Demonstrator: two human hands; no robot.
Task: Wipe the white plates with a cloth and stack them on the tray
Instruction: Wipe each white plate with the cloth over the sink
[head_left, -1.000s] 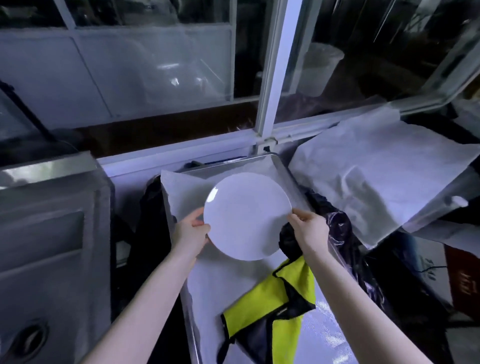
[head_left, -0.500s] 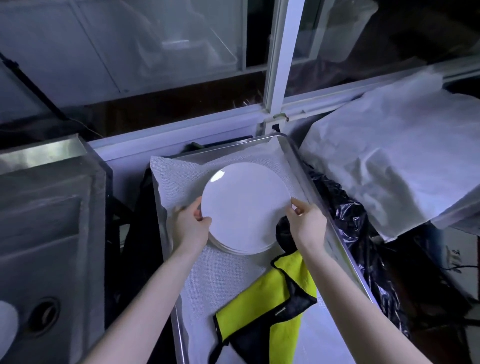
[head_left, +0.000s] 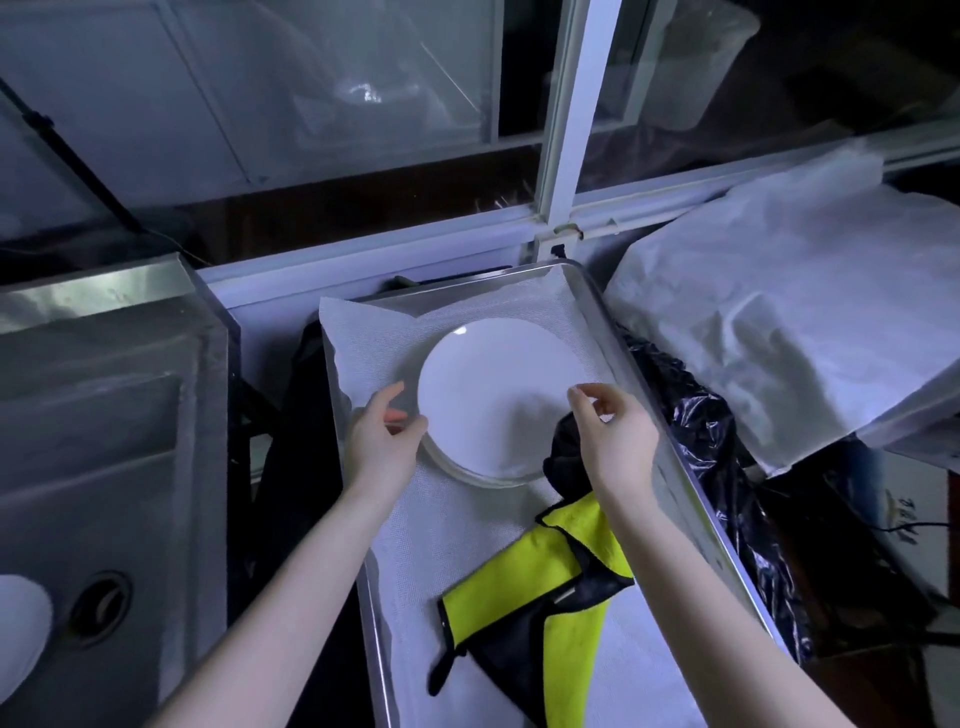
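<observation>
Centre frame: the white plate (head_left: 498, 395), gripped a moment ago, now tops the stack (head_left: 470, 475) on the tray (head_left: 614, 332) — left hand (head_left: 382, 441) and right hand (head_left: 615, 434) have let go, fingers loose — one more done.

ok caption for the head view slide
Left hand and right hand flank the plate stack on the tray, cloth beside.

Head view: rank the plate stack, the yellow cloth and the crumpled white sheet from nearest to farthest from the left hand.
1. Plate stack: at the fingertips of the left hand, on the tray.
2. Yellow cloth: on the tray, to the right and closer to the camera.
3. Crumpled white sheet: far right, beyond the tray's right rim.
</observation>
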